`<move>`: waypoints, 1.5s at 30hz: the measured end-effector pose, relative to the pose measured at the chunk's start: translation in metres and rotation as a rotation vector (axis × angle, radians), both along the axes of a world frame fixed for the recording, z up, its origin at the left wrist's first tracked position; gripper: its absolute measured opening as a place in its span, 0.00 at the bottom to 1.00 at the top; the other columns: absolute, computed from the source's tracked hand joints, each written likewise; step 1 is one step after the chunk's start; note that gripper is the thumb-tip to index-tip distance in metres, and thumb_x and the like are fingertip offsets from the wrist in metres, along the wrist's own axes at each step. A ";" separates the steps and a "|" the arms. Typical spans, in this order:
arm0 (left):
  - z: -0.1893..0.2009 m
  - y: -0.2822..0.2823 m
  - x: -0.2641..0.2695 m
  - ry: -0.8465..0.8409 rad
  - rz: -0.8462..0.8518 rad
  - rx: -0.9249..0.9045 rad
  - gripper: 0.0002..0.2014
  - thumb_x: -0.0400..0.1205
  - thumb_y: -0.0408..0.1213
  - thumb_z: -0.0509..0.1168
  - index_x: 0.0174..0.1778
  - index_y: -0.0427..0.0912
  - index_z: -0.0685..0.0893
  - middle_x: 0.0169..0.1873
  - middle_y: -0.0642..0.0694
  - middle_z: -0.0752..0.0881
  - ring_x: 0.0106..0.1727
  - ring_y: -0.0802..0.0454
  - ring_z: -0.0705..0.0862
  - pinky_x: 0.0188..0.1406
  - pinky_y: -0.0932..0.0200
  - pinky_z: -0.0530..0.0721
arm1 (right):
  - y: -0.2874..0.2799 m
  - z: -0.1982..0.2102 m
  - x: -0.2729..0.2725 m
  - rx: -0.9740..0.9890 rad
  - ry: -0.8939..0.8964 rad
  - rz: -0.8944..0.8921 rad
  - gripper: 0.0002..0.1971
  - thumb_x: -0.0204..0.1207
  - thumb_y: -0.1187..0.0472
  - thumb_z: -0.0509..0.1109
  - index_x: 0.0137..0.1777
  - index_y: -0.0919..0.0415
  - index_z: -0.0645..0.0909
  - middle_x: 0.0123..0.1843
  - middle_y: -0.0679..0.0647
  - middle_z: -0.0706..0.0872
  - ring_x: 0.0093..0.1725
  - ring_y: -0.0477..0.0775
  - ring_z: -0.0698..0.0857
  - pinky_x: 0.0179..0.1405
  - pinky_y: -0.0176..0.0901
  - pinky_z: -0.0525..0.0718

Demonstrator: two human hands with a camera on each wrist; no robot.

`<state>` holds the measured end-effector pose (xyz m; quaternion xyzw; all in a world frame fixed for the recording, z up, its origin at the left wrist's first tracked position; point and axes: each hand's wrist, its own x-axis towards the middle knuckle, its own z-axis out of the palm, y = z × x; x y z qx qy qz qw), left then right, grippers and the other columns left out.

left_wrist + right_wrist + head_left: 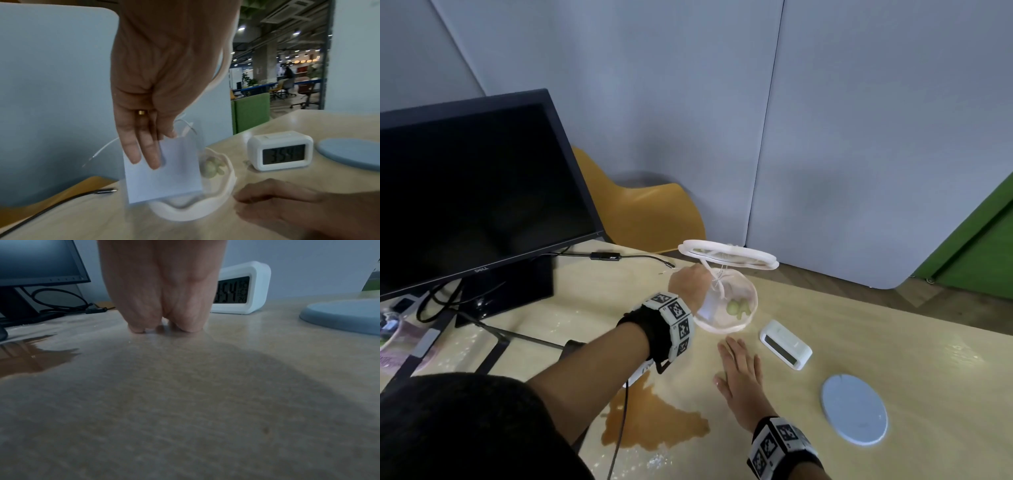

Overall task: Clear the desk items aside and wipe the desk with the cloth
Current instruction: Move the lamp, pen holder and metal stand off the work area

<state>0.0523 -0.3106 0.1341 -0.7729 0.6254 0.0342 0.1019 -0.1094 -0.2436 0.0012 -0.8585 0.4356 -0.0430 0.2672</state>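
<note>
Mid-frame, the left hand (686, 286) grips a clear lamp (726, 301) above the worktop (893, 342); the right hand (743, 373) lies flat, fingers straight, beside a brown spill (654, 421), lower centre

On the desk (893, 342) are one monitor (472, 185), one white clock (786, 344), one blue disc (854, 409), one clear container (726, 305), one brown spill (654, 425), and two hands.

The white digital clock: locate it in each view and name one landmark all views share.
Head: white digital clock right of centre, beyond the right hand.
Left wrist: clock right of centre.
Right wrist: clock upper centre-right.
Shared landmark: blue-grey round disc, right of the clock.
</note>
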 end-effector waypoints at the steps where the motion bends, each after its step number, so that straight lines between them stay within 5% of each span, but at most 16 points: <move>1: -0.001 -0.001 -0.008 -0.005 -0.014 -0.016 0.17 0.85 0.23 0.51 0.68 0.33 0.76 0.66 0.37 0.79 0.68 0.39 0.79 0.61 0.50 0.79 | 0.000 0.001 0.000 -0.002 -0.009 -0.005 0.30 0.82 0.55 0.54 0.82 0.53 0.47 0.84 0.47 0.46 0.75 0.42 0.31 0.74 0.46 0.30; 8: -0.029 -0.009 -0.039 0.128 -0.012 -0.054 0.15 0.86 0.28 0.52 0.66 0.32 0.77 0.61 0.35 0.84 0.62 0.37 0.83 0.57 0.48 0.80 | 0.000 0.000 0.000 -0.004 -0.018 -0.001 0.30 0.83 0.58 0.54 0.82 0.53 0.47 0.84 0.45 0.45 0.76 0.41 0.31 0.75 0.46 0.29; 16: -0.031 -0.016 -0.038 0.060 0.004 -0.082 0.12 0.82 0.25 0.56 0.59 0.32 0.78 0.56 0.38 0.85 0.57 0.37 0.85 0.52 0.47 0.83 | 0.001 0.000 0.000 0.005 0.018 -0.002 0.29 0.84 0.56 0.52 0.82 0.52 0.45 0.84 0.46 0.44 0.80 0.46 0.33 0.76 0.48 0.29; 22: -0.043 -0.017 -0.033 0.067 0.049 -0.040 0.14 0.83 0.25 0.55 0.64 0.31 0.75 0.56 0.37 0.85 0.59 0.38 0.85 0.53 0.46 0.83 | 0.001 -0.003 -0.001 -0.006 -0.008 0.004 0.29 0.83 0.56 0.52 0.82 0.54 0.48 0.84 0.48 0.46 0.76 0.43 0.31 0.74 0.48 0.29; 24: -0.041 -0.016 -0.035 0.080 0.074 -0.093 0.18 0.72 0.31 0.71 0.58 0.32 0.81 0.37 0.40 0.89 0.39 0.44 0.90 0.33 0.55 0.85 | 0.000 -0.003 0.000 -0.006 -0.013 0.007 0.29 0.82 0.56 0.52 0.82 0.55 0.48 0.84 0.48 0.46 0.76 0.43 0.32 0.75 0.48 0.29; 25: -0.042 -0.016 -0.034 0.092 0.088 -0.127 0.23 0.59 0.35 0.80 0.50 0.35 0.86 0.22 0.45 0.85 0.23 0.50 0.86 0.18 0.63 0.77 | 0.000 -0.003 0.000 -0.002 -0.012 0.007 0.29 0.83 0.56 0.52 0.82 0.54 0.48 0.84 0.47 0.46 0.76 0.43 0.31 0.75 0.48 0.29; 27: -0.039 -0.013 -0.033 0.104 0.109 -0.159 0.28 0.49 0.38 0.83 0.46 0.40 0.89 0.12 0.50 0.78 0.12 0.55 0.78 0.12 0.68 0.60 | 0.001 -0.002 -0.001 0.001 0.003 0.008 0.29 0.84 0.56 0.52 0.82 0.54 0.46 0.84 0.46 0.45 0.76 0.43 0.31 0.75 0.48 0.29; 30: -0.039 -0.005 -0.036 0.168 0.122 -0.063 0.28 0.82 0.34 0.63 0.78 0.37 0.63 0.43 0.43 0.90 0.43 0.45 0.89 0.31 0.59 0.70 | 0.000 -0.001 -0.001 0.013 0.010 0.003 0.30 0.84 0.56 0.52 0.82 0.52 0.44 0.84 0.45 0.43 0.79 0.44 0.32 0.76 0.47 0.30; 33: -0.040 0.002 -0.038 0.142 0.083 -0.107 0.30 0.87 0.31 0.54 0.83 0.37 0.47 0.54 0.39 0.87 0.53 0.41 0.86 0.37 0.56 0.71 | -0.001 0.000 -0.002 0.027 0.016 0.007 0.30 0.84 0.56 0.53 0.82 0.51 0.44 0.84 0.45 0.43 0.83 0.48 0.36 0.77 0.49 0.31; 35: -0.031 0.015 -0.040 0.115 0.038 -0.103 0.30 0.87 0.32 0.55 0.82 0.36 0.48 0.53 0.40 0.87 0.53 0.41 0.87 0.37 0.55 0.72 | -0.001 0.003 -0.002 0.050 -0.004 0.010 0.31 0.84 0.56 0.54 0.82 0.51 0.45 0.84 0.46 0.44 0.83 0.50 0.38 0.77 0.49 0.33; 40: 0.003 0.058 -0.028 0.017 -0.097 -0.092 0.15 0.85 0.28 0.55 0.68 0.39 0.71 0.53 0.42 0.86 0.54 0.41 0.86 0.26 0.59 0.61 | -0.009 0.018 -0.001 0.112 0.073 0.037 0.28 0.84 0.54 0.53 0.82 0.54 0.50 0.84 0.49 0.47 0.84 0.53 0.44 0.81 0.53 0.42; 45: 0.043 0.113 0.021 -0.013 -0.024 -0.183 0.12 0.84 0.31 0.54 0.62 0.42 0.76 0.51 0.43 0.86 0.53 0.41 0.85 0.38 0.56 0.69 | -0.001 0.048 0.016 0.021 -0.031 -0.015 0.22 0.82 0.57 0.55 0.74 0.64 0.67 0.75 0.59 0.69 0.77 0.59 0.66 0.78 0.54 0.61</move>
